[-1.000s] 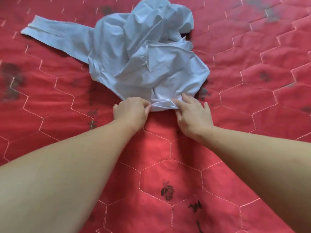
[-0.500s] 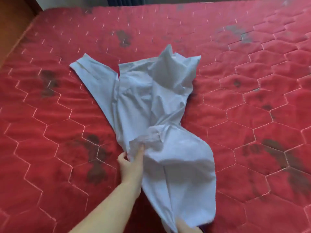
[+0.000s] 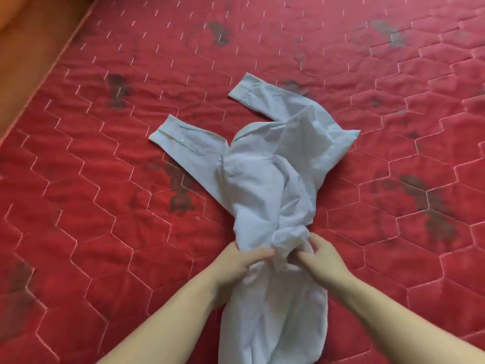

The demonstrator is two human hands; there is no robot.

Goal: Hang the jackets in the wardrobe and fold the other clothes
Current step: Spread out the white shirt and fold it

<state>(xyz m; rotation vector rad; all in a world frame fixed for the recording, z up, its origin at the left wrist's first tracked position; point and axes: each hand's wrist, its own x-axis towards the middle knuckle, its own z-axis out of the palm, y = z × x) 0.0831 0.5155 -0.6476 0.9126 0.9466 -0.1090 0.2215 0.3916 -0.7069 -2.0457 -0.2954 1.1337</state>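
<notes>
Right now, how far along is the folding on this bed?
Nothing looks done: no folded clothes or hung jackets are in view. In hand: the left hand and right hand both grip the bunched middle of the pale blue shirt on the red quilt. Left: the shirt is crumpled, with both cuffed sleeves splayed out toward the far left, so flattening and every fold remain.

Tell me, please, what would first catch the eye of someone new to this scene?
A crumpled pale blue shirt lies mid-frame on a red quilted bedcover, its two cuffed sleeves stretching away up and left. Nearer the camera, the left hand and right hand each bunch the fabric in a close grip.
</notes>
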